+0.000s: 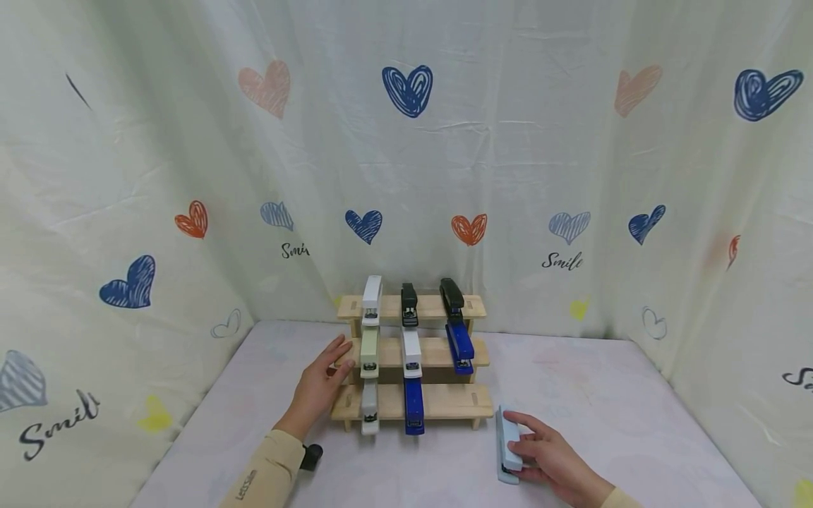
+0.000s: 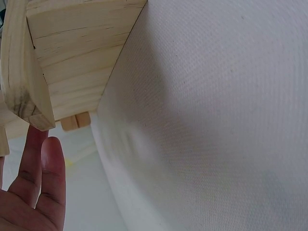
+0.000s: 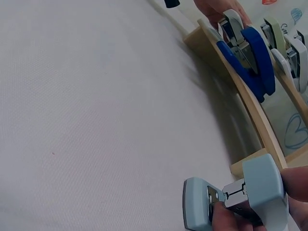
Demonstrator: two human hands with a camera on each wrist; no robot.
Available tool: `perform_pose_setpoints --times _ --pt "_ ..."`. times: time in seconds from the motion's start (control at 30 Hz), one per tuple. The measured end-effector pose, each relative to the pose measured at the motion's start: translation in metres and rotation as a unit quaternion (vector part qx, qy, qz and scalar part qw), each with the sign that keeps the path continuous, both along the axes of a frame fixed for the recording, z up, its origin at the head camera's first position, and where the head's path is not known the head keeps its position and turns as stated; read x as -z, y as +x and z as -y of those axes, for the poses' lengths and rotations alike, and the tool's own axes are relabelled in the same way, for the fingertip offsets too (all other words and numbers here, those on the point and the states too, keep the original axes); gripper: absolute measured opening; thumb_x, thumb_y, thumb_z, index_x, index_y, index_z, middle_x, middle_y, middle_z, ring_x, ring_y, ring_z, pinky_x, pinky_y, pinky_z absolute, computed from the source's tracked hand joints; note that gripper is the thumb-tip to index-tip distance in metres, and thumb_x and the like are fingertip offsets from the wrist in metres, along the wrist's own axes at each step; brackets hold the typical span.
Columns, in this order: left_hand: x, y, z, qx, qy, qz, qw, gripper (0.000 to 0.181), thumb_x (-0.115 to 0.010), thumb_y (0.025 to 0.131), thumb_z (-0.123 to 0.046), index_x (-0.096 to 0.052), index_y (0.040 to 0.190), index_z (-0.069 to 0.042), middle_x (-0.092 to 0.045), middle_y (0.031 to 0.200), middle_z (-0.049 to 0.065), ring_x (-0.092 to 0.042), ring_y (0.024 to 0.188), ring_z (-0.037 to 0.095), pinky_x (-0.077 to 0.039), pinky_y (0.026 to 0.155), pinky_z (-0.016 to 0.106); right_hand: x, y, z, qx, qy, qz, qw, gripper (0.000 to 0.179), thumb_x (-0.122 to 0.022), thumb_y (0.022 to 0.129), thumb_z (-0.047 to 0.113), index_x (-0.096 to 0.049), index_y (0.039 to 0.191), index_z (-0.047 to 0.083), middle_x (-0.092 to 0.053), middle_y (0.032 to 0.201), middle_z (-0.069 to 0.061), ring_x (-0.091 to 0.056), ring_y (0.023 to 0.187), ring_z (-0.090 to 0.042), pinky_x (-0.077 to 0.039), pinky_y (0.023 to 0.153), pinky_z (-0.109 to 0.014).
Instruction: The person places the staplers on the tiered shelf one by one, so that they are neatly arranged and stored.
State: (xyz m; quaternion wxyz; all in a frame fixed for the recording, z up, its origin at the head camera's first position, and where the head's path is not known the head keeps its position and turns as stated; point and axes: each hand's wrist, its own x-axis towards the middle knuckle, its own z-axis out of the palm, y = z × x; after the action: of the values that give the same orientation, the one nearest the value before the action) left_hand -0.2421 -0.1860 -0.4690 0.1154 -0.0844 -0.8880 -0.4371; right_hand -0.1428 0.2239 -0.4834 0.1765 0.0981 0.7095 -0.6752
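A light blue stapler [image 1: 511, 446] lies lengthwise on the table, off the right end of a three-tier wooden rack [image 1: 457, 402]. My right hand [image 1: 547, 455] grips it from the right. In the right wrist view, fingertips reach between the arm and base of the light blue stapler [image 3: 264, 187], with the thumb against its top. My left hand [image 1: 320, 388] holds the left end of the rack's middle board, thumb toward the front edge. In the left wrist view, one fingertip goes behind the wooden board [image 2: 26, 91] and is hidden there.
Staplers stand on the rack: a white one [image 1: 372, 300] and two black ones on top; pale green [image 1: 370, 353], white and blue [image 1: 460, 349] in the middle; grey-white [image 1: 370, 408] and blue [image 1: 414, 406] below. Behind hangs a heart-printed curtain [image 1: 508, 162].
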Motion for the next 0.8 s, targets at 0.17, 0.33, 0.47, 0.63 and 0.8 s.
perform_pose_setpoints --times 0.17,0.33,0.47,0.63,0.8 --pt "0.0 0.0 0.0 0.0 0.001 0.0 1.0 0.045 -0.061 0.102 -0.029 -0.056 0.144 -0.014 -0.037 0.158 0.0 -0.062 0.098 0.021 -0.05 0.087 0.042 0.001 0.001 -0.001 0.003 0.001 0.0 1.0 0.064 -0.062 0.095 0.002 -0.035 0.152 0.001 -0.043 0.111 -0.022 -0.061 0.089 -0.025 -0.056 0.079 -0.047" --pt "-0.001 0.001 0.0 0.002 0.003 0.001 1.0 0.046 -0.061 0.102 -0.029 -0.055 0.144 -0.014 -0.037 0.158 0.0 -0.062 0.1 0.022 -0.05 0.088 0.042 0.0 0.003 -0.003 0.012 -0.008 0.001 0.9999 0.075 -0.071 0.088 -0.001 -0.032 0.152 0.0 -0.045 0.1 -0.016 -0.06 0.085 -0.024 -0.055 0.077 -0.043" --pt "-0.001 0.001 0.0 0.004 0.003 0.002 1.0 0.046 -0.061 0.102 -0.028 -0.055 0.144 -0.014 -0.036 0.158 0.0 -0.062 0.1 0.021 -0.05 0.088 0.042 -0.001 0.004 -0.003 0.03 0.002 0.0 0.9995 0.082 -0.079 0.081 -0.002 -0.035 0.151 -0.001 -0.041 0.097 -0.014 -0.057 0.083 -0.025 -0.055 0.075 -0.041" --pt "-0.002 0.001 0.0 0.004 0.001 0.003 1.0 0.046 -0.061 0.102 -0.028 -0.055 0.145 -0.014 -0.036 0.158 -0.002 -0.062 0.098 0.02 -0.05 0.087 0.04 -0.002 0.006 -0.005 0.027 0.014 -0.009 0.9995 0.085 -0.079 0.079 -0.003 -0.034 0.151 -0.001 -0.043 0.098 -0.014 -0.057 0.083 -0.025 -0.055 0.075 -0.04" --pt "-0.002 0.001 0.0 0.003 0.002 0.004 1.0 0.046 -0.061 0.102 -0.029 -0.055 0.145 -0.014 -0.036 0.158 -0.003 -0.062 0.098 0.02 -0.05 0.087 0.04 -0.004 0.007 -0.011 0.006 0.007 -0.019 0.9998 0.087 -0.078 0.081 -0.001 -0.029 0.153 -0.002 -0.044 0.097 -0.013 -0.058 0.082 -0.024 -0.055 0.076 -0.04"
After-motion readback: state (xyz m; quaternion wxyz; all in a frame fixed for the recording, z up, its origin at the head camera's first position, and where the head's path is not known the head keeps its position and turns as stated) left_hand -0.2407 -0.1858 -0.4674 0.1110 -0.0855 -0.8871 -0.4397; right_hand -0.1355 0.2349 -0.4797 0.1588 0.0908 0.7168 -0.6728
